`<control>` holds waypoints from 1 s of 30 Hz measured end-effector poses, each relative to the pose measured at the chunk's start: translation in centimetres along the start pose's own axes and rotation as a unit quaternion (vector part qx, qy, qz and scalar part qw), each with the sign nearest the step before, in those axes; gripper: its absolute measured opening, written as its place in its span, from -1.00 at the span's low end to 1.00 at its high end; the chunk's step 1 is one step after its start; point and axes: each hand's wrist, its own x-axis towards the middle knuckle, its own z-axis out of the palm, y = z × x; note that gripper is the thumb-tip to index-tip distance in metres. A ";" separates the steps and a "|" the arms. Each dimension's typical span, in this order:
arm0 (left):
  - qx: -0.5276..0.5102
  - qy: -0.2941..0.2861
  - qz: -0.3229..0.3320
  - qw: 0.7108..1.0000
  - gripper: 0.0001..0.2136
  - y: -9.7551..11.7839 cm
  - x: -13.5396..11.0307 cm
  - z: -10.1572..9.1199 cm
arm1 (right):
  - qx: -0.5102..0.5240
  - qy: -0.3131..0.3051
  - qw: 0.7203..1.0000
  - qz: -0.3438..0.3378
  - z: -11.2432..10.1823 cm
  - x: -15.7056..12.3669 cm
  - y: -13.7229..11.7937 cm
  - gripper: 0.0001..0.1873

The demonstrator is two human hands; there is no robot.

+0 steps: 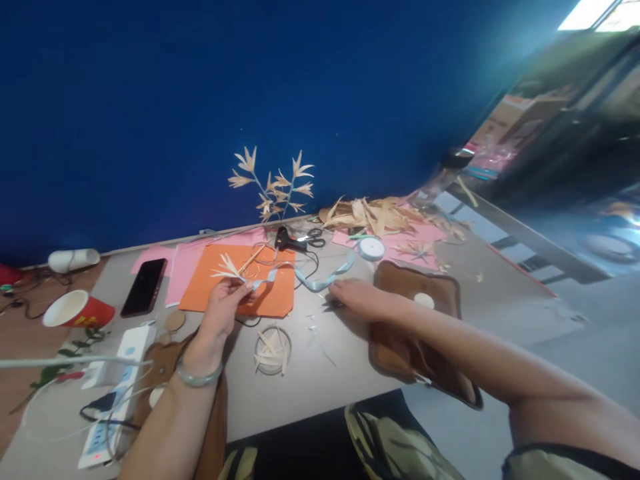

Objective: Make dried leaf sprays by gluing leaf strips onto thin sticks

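Observation:
My left hand (227,303) pinches a pale corn-husk flower (229,268) by its base, over an orange sheet (215,267). A light blue ribbon (313,285) runs from the pinched fingers in a loose wave toward a white ribbon spool (371,249). Lower right of that wave, my right hand (353,298) is closed near the table top, its fingertips close to the ribbon. Something small and dark shows under those fingertips, too unclear to name. Between the hands and nearer me is a round dish (273,365) with husk strips.
Behind lie a black glue gun (287,240), scissors (315,238) and a husk pile (375,217). Finished husk flowers (280,183) stand against the blue wall. A brown case (400,333) lies under my right forearm. Left are a phone (145,287), red cup (93,311) and power strip (117,393).

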 end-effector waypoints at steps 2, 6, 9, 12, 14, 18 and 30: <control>-0.019 -0.002 -0.007 1.000 -0.61 0.2 -0.1 0.1 | 0.037 0.009 0.999 0.011 -0.9 -0.4 -0.1 -0.82; -0.042 -0.004 -0.025 0.999 -0.63 0.4 -0.2 0.3 | 0.179 0.085 0.980 0.022 -2.2 0.1 -1.5 -0.91; -0.042 -0.008 -0.029 0.999 -0.64 0.6 -0.3 0.5 | 0.399 0.129 0.907 0.017 -2.3 1.8 -4.1 -0.92; -0.036 -0.006 -0.026 0.999 -0.63 1.0 -0.5 0.8 | 0.580 0.101 0.807 0.051 -2.2 4.3 -7.1 -0.72; -0.033 -0.004 -0.027 0.999 -0.63 1.3 -0.6 1.0 | 0.665 0.078 0.738 0.080 -2.1 6.0 -8.9 -0.61; -0.032 -0.009 -0.032 0.999 -0.62 1.6 -0.7 1.2 | 0.756 0.069 0.647 0.069 -2.3 8.3 -10.9 -0.61; -0.016 -0.032 0.001 0.999 -0.71 1.3 -0.5 1.0 | 0.743 0.181 0.641 0.061 -1.7 9.9 -11.3 -0.67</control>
